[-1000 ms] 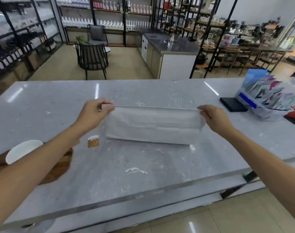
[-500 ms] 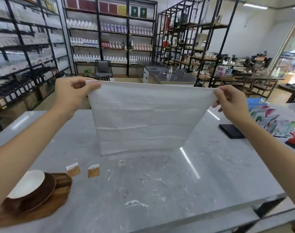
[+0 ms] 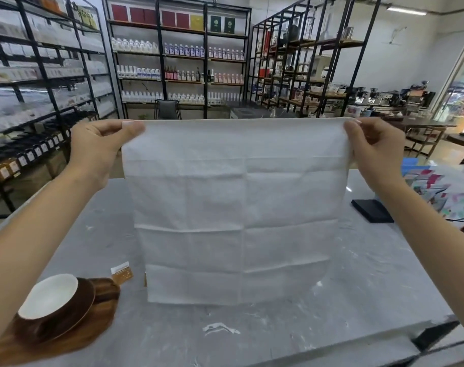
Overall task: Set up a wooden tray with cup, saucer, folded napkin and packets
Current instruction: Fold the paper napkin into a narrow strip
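Napkin: the white square paper napkin with fold creases [image 3: 236, 213] hangs fully opened out in the air, top edge level, lower edge just above the grey marbled surface [image 3: 358, 282]; whether it touches cannot be told.
Left grip: the left hand [image 3: 98, 152] pinches the top left corner between thumb and fingers.
Right grip: the right hand [image 3: 373, 149] pinches the top right corner the same way.
Key relation: the sheet drops straight down from both grips, its held edge running left to right between them; both hands stand equally near it, one per corner.
Creases: one upright crease down the middle and several level ones mark likely fold lines.
Tray: the brown wooden tray [image 3: 53, 343] lies low left, well apart from the napkin, nearer the left hand.
On tray: a white-lined brown cup [image 3: 50, 298] sits on a brown saucer [image 3: 81, 311].
Packet: a small orange and white packet [image 3: 122, 272] lies on the surface just beside the tray.
Judgement: folding comes next, probably by lowering the sheet flat first.
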Motion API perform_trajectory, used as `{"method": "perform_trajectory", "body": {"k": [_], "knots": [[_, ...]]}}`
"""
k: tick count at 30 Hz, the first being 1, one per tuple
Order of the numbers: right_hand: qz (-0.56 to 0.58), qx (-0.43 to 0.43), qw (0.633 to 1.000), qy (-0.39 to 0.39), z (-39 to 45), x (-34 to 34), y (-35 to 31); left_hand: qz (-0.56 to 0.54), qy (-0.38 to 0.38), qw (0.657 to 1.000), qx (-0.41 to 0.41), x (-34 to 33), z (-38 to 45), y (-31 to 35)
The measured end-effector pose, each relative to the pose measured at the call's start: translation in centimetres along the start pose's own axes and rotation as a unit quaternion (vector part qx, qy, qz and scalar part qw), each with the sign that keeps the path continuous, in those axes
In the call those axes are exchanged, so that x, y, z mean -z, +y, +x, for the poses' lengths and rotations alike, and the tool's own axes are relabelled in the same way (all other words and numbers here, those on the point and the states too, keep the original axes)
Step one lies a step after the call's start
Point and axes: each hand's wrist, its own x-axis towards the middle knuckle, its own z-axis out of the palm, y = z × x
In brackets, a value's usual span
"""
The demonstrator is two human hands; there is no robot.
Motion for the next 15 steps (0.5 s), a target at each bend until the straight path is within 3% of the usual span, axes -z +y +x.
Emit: {"method": "perform_trajectory", "body": {"k": [3,7,12,15], "knots": [[-0.074,-0.034,0.995,-0.051,-0.2,-1.6,2.1,0.056,-0.034,0.994,0.083,-0.3,0.4,-2.6],[-0.141,-0.106,0.972,-0.157,-1.4,-4.0,6.1,0.169,-0.064,0.980,0.082,-1.6,0.1,-7.7],[-0.107,-0.221,0.941,-0.233,-3.8,-5.6,9.7,0.224,-0.104,0.961,0.126,-2.1,-1.0,-12.7],[-0.102,-0.233,0.930,-0.264,-5.1,-5.3,11.0,0.212,-0.120,0.961,0.130,-1.9,-2.1,-14.2]]}}
